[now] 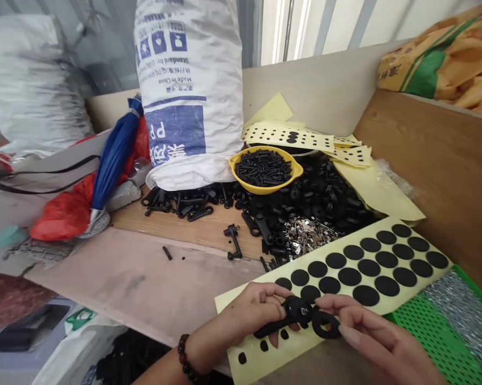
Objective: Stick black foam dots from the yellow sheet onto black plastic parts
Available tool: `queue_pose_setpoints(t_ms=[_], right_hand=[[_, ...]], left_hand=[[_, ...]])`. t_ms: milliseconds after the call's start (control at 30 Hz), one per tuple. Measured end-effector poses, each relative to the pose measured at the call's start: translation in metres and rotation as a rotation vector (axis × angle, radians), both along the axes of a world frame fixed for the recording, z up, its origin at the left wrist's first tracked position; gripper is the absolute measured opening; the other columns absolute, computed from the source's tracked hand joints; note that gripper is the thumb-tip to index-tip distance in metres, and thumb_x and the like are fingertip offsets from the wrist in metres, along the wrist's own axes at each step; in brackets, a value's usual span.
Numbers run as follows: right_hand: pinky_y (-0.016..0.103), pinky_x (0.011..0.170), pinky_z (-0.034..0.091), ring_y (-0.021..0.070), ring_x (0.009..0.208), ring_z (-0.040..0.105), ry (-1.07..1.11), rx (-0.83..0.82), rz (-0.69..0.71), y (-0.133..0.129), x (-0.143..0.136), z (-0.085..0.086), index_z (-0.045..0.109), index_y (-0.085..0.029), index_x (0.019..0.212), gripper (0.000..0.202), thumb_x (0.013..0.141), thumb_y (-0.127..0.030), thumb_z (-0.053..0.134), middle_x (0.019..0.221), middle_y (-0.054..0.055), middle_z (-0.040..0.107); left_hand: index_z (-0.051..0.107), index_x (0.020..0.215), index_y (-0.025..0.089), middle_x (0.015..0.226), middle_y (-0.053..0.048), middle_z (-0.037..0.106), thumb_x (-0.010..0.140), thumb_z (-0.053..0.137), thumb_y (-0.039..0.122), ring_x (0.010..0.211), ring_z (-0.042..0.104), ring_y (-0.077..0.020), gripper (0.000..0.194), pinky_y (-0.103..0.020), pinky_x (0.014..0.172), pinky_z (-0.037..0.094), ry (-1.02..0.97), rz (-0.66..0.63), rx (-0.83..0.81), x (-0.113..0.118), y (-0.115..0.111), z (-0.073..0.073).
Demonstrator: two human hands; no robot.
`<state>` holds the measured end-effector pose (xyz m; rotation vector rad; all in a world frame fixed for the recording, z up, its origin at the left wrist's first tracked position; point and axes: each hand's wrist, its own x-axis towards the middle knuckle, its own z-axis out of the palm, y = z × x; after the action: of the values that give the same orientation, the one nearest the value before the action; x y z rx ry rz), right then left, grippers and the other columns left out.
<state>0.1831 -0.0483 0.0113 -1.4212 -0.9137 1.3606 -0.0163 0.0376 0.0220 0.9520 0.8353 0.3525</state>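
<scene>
My left hand [254, 310] grips a black plastic lever-shaped part [283, 318] by its round head, low in the head view. My right hand [375, 337] pinches a black ring-shaped washer [326, 324] against the end of that part. Both hands hover over a yellow backing sheet [345, 299] that carries several round black adhesive pads. A bead bracelet sits on my left wrist.
A yellow bowl [265, 185] of black screws sits behind a heap of black parts [325, 198] and small metal pieces [307, 235]. A large white sack [188, 91] stands at the back. A green perforated tray [441, 331] lies at the right, a blue umbrella [115, 155] at the left.
</scene>
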Motion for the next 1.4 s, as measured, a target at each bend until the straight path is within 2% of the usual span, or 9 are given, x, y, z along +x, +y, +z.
queue_pose_setpoints(t_ms=[167, 333, 500, 767, 900, 1067, 1233, 1400], right_hand=[[0.033, 0.078, 0.052, 0.0307, 0.102, 0.060, 0.029, -0.007, -0.014, 0.003, -0.002, -0.004, 0.062, -0.019, 0.061, 0.029, 0.071, -0.046, 0.069, 0.110, 0.011, 0.066], [0.033, 0.079, 0.051, 0.0305, 0.102, 0.059, 0.032, -0.008, 0.022, 0.006, 0.001, -0.013, 0.061, -0.019, 0.059, 0.028, 0.071, -0.042, 0.070, 0.109, 0.011, 0.066], [0.034, 0.080, 0.052, 0.0295, 0.100, 0.060, -0.005, 0.012, 0.053, 0.007, 0.004, -0.011, 0.061, -0.023, 0.061, 0.024, 0.073, -0.042, 0.067, 0.105, 0.009, 0.066], [0.036, 0.077, 0.053, 0.0310, 0.097, 0.060, -0.105, 0.016, 0.088, 0.008, 0.002, -0.008, 0.060, -0.024, 0.060, 0.026, 0.074, -0.045, 0.063, 0.103, 0.010, 0.066], [0.035, 0.074, 0.053, 0.0299, 0.095, 0.061, -0.120, 0.017, 0.090, 0.008, 0.001, -0.007, 0.060, -0.024, 0.060, 0.025, 0.073, -0.045, 0.064, 0.101, 0.009, 0.066], [0.031, 0.070, 0.052, 0.0278, 0.091, 0.061, -0.125, 0.018, -0.007, 0.007, -0.006, -0.002, 0.059, -0.023, 0.057, 0.025, 0.070, -0.044, 0.066, 0.095, 0.008, 0.066], [0.028, 0.069, 0.051, 0.0258, 0.087, 0.061, -0.162, 0.021, -0.014, 0.007, -0.010, 0.001, 0.059, -0.023, 0.056, 0.025, 0.069, -0.044, 0.066, 0.093, 0.008, 0.066], [0.027, 0.068, 0.052, 0.0257, 0.088, 0.061, -0.175, 0.013, 0.008, 0.008, -0.007, -0.002, 0.059, -0.022, 0.057, 0.027, 0.069, -0.045, 0.067, 0.095, 0.008, 0.067]], left_hand=[[0.065, 0.099, 0.013, 0.073, -0.001, 0.062, 0.071, 0.060, 0.028, 0.043, 0.049, -0.0053, 0.033, -0.017, 0.041, 0.033, 0.137, -0.023, 0.067, 0.005, -0.005, 0.013], [0.067, 0.099, 0.014, 0.076, -0.002, 0.061, 0.073, 0.056, 0.031, 0.044, 0.050, -0.0055, 0.033, -0.017, 0.044, 0.037, 0.118, -0.076, 0.088, 0.009, -0.005, 0.014], [0.068, 0.099, 0.014, 0.074, -0.003, 0.060, 0.074, 0.053, 0.031, 0.044, 0.049, -0.0059, 0.034, -0.018, 0.045, 0.039, 0.103, -0.104, 0.102, 0.010, -0.003, 0.016], [0.069, 0.100, 0.016, 0.076, -0.002, 0.062, 0.074, 0.053, 0.028, 0.048, 0.052, -0.0069, 0.033, -0.017, 0.044, 0.039, 0.105, -0.122, 0.102, 0.008, -0.001, 0.003], [0.069, 0.100, 0.016, 0.074, -0.001, 0.061, 0.075, 0.050, 0.027, 0.046, 0.052, -0.0066, 0.034, -0.016, 0.044, 0.039, 0.126, -0.132, 0.132, 0.009, -0.002, 0.007], [0.068, 0.102, 0.014, 0.069, -0.001, 0.058, 0.076, 0.049, 0.028, 0.044, 0.050, -0.0068, 0.035, -0.016, 0.042, 0.036, 0.179, -0.155, 0.159, 0.009, -0.002, 0.014], [0.065, 0.110, 0.014, 0.072, -0.001, 0.057, 0.080, 0.054, 0.038, 0.047, 0.051, -0.0067, 0.040, -0.017, 0.045, 0.038, 0.149, -0.181, 0.199, 0.006, -0.004, 0.009], [0.064, 0.112, 0.013, 0.064, 0.001, 0.054, 0.080, 0.057, 0.040, 0.046, 0.050, -0.0069, 0.042, -0.016, 0.044, 0.036, 0.136, -0.182, 0.239, 0.004, -0.005, 0.001]])
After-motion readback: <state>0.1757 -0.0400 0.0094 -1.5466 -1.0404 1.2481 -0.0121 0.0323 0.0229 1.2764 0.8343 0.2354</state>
